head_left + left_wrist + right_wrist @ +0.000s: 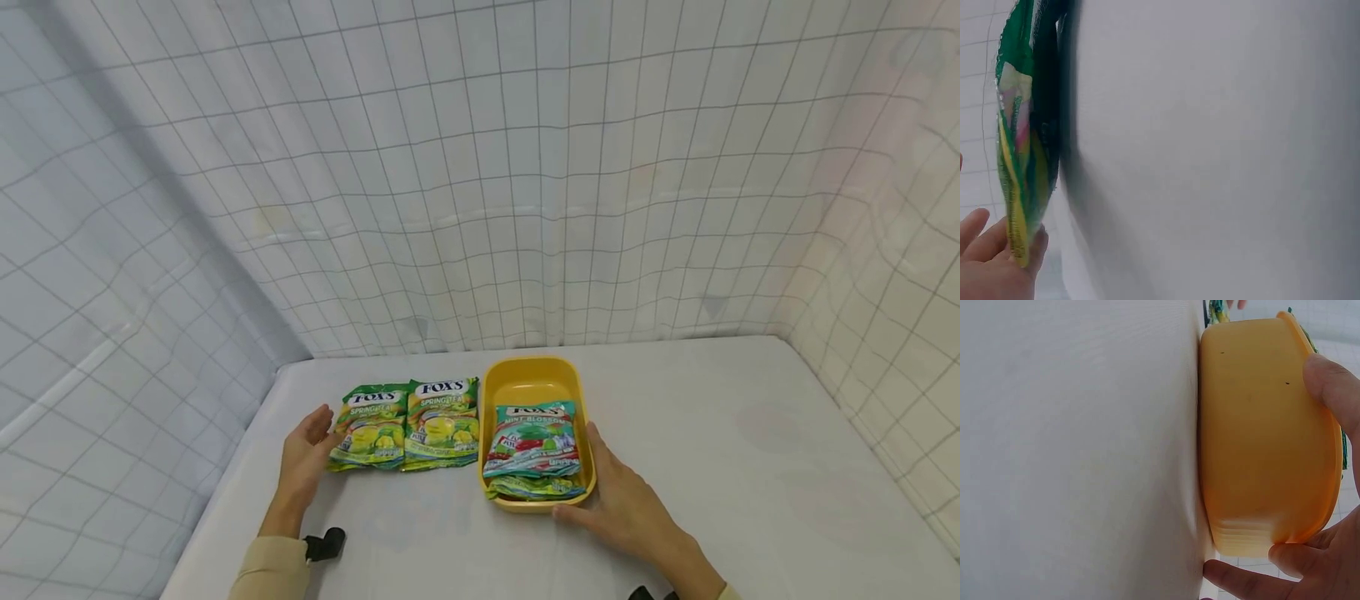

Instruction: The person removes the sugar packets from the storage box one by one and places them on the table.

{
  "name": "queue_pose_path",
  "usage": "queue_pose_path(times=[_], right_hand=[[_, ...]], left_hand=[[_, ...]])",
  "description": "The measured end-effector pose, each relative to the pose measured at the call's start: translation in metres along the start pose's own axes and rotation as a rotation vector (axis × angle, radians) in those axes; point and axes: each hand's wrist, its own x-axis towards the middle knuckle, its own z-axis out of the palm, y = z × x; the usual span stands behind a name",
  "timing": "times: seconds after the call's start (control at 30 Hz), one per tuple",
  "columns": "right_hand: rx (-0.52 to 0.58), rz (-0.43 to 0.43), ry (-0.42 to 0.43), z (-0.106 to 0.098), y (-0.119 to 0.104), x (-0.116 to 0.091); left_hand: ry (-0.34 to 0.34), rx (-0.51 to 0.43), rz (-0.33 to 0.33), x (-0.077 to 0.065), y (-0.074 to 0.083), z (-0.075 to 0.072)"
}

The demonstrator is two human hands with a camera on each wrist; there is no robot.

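Note:
Two green-and-yellow Fox's Spring Tea candy bags (441,423) lie face up side by side on the table. My left hand (303,454) is at the left edge of the outer candy bag (369,427), its fingers loosely bent and not closed round it. In the left wrist view that bag (1019,144) stands edge-on before the fingers (988,244). A yellow plastic container (531,371) holds a teal-and-red Mint Blossom bag (532,442) on top of a green-yellow bag (536,487). My right hand (630,508) grips the container's right front corner, thumb at the front rim, fingers along the right side.
A white cloth covers the table (697,433). White sheeting with a grey grid (525,192) rises behind it and on both sides. The container stands right beside the inner Spring Tea bag. A black wrist strap (326,544) shows at the left sleeve.

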Motion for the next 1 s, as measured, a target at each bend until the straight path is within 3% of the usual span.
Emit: queue_pose_path(times=[0.13, 0.3, 0.7, 1.0], right_hand=[[0.001, 0.004, 0.001, -0.001, -0.001, 0.000], [0.011, 0.006, -0.008, -0.001, -0.002, 0.000], [0.012, -0.006, -0.004, -0.001, 0.000, 0.001], [0.012, -0.009, -0.002, 0.000, 0.000, 0.000]], left_hand=[[0.049, 0.022, 0.069, -0.003, 0.008, 0.004], [0.083, -0.028, 0.080, -0.008, 0.016, 0.012], [-0.006, -0.165, 0.086, -0.015, 0.038, 0.032], [-0.052, -0.199, 0.119, -0.021, 0.050, 0.045]])
